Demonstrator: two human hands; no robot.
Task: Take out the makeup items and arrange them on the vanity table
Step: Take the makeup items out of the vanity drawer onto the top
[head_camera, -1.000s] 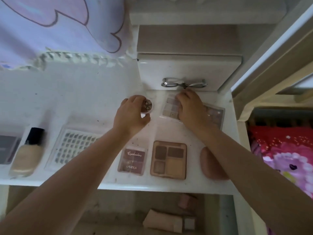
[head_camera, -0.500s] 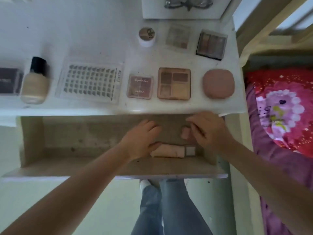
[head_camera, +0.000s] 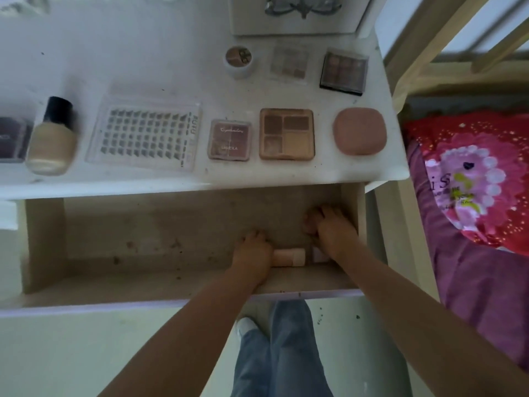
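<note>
We are looking down at the white vanity table [head_camera: 200,67], and starting at its far left, a dark box [head_camera: 11,138] is sitting half out of view. Just beside it the foundation bottle [head_camera: 51,136] is lying with its black cap pointing away from us. Next the clear lash tray [head_camera: 146,136] is resting flat, then the small pink palette [head_camera: 229,138], the four-pan palette [head_camera: 287,134] and the rounded pink compact [head_camera: 359,130], all in a row along the front edge. Behind them the little round jar [head_camera: 239,61], a pale clear palette [head_camera: 289,63] and a dark-edged palette [head_camera: 343,70] are lining up below the small drawer unit [head_camera: 294,15].

Below the tabletop the open drawer [head_camera: 128,242] is showing its bare floor, and both hands are down in it. The left hand [head_camera: 253,253] is curling over one end of the peach tube [head_camera: 289,257], which is lying flat near the drawer's front wall. Just right of the tube a small pale item [head_camera: 318,255] is peeking out beside the right hand [head_camera: 333,232], whose fingers are bending downward; we cannot tell what, if anything, they are gripping. Blue jeans [head_camera: 286,353] are showing beneath.
</note>
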